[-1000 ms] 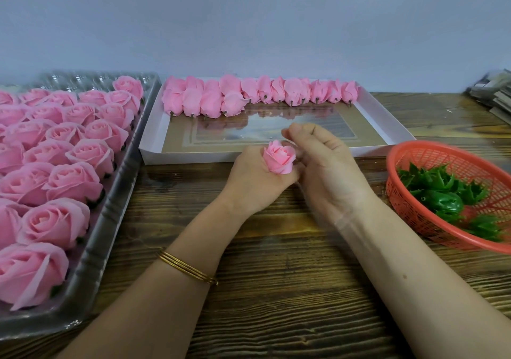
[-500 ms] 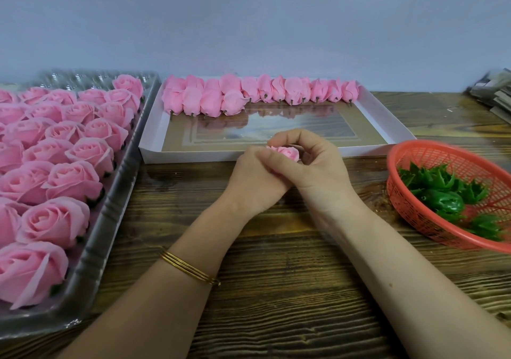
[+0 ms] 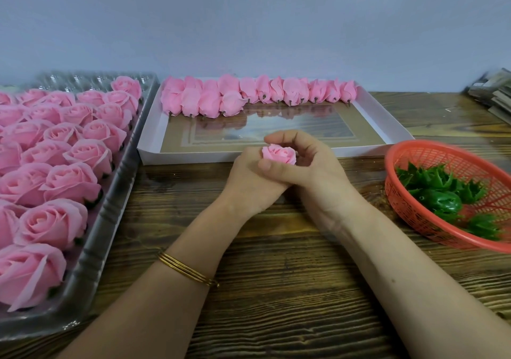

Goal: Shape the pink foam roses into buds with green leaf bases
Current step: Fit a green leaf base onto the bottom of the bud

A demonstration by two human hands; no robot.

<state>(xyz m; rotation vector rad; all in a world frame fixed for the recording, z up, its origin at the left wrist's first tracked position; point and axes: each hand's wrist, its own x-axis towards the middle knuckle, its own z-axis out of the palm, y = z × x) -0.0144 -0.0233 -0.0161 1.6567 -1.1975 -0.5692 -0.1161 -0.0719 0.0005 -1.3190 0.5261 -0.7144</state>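
Rose [image 3: 279, 154] is cupped between both hands, left hand [image 3: 250, 183] and right hand [image 3: 309, 165] both wrapped around it. Basket [image 3: 409, 193] of green leaves [image 3: 442, 190] sits right of the rose.

Soft, even, fairly bright light fills the scene and casts only faint shadows under the arms on the dark wooden tabletop [image 3: 276, 289]. The glossy floor of the shallow white cardboard box [image 3: 154, 137] mirrors the row of pink buds. The round red plastic mesh basket [image 3: 414, 206] and right forearm show motion blur. Wide-angle bending curves the edges.
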